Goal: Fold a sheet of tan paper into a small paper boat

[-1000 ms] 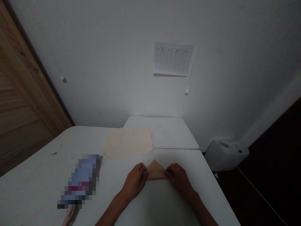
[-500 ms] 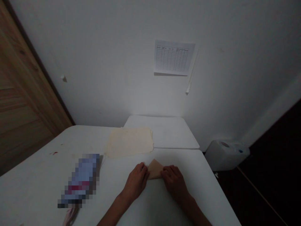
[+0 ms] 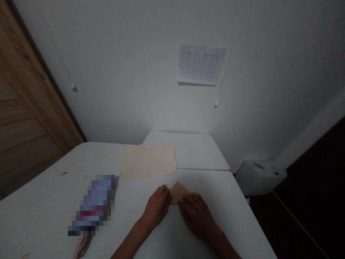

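Note:
A small folded piece of brown paper (image 3: pixel 176 192) lies on the white table (image 3: pixel 151 237), its pointed corner facing the wall. My left hand (image 3: pixel 157 203) grips its left end, fingers curled together at the edge. From the right, my right hand (image 3: pixel 194 212) bends over the paper, its fingertips pressing on the lower right part. The fingers hide both side ends of the paper. Beyond my hands lies a stack of cream paper sheets (image 3: pixel 149 162) with ragged edges.
A pixelated bluish item (image 3: pixel 98 201) rests at the left on the table. Behind stands a second white tabletop (image 3: pixel 199 151) against the wall. A printed table sheet (image 3: pixel 202 64) hangs on the wall. A white plastic jug (image 3: pixel 256 176) stands at the right, beside the dark floor.
My right hand has slid left over the paper, covering more of its lower right part. My left hand stays at the left end. The camera view has shifted slightly.

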A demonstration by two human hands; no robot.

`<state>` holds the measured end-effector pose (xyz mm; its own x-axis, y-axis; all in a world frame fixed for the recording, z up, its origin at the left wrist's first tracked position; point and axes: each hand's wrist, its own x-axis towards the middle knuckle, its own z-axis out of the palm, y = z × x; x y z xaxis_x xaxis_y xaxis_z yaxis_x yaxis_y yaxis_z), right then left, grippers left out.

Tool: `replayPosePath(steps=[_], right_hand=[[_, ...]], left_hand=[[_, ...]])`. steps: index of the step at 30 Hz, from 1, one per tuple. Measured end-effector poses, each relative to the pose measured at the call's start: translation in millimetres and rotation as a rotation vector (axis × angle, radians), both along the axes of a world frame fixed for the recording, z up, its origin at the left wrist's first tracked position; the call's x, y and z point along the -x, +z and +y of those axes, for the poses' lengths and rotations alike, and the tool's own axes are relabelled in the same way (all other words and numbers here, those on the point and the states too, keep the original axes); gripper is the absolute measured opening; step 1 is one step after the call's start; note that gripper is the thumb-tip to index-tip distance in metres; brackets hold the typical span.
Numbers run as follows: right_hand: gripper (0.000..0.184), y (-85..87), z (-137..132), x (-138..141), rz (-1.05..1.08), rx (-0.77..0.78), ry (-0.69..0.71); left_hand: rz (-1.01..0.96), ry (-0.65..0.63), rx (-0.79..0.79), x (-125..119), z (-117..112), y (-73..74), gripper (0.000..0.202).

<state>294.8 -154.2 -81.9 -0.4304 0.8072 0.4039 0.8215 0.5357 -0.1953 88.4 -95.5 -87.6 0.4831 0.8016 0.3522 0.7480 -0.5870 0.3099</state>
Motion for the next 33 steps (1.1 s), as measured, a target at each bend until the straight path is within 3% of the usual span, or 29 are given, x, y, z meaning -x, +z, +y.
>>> replayPosePath(steps=[11,33], right_hand=[[0.028,-2.9,-1,1,0.001,-0.028,-0.021],[0.019,4.8,-23,-21,0.039,0.019,-0.311]], left_hand=[[-0.007,0.008,0.034,-1,1,-0.2,0.016],[-0.050,0.001,0.051,-1,0,0.2,0.018]])
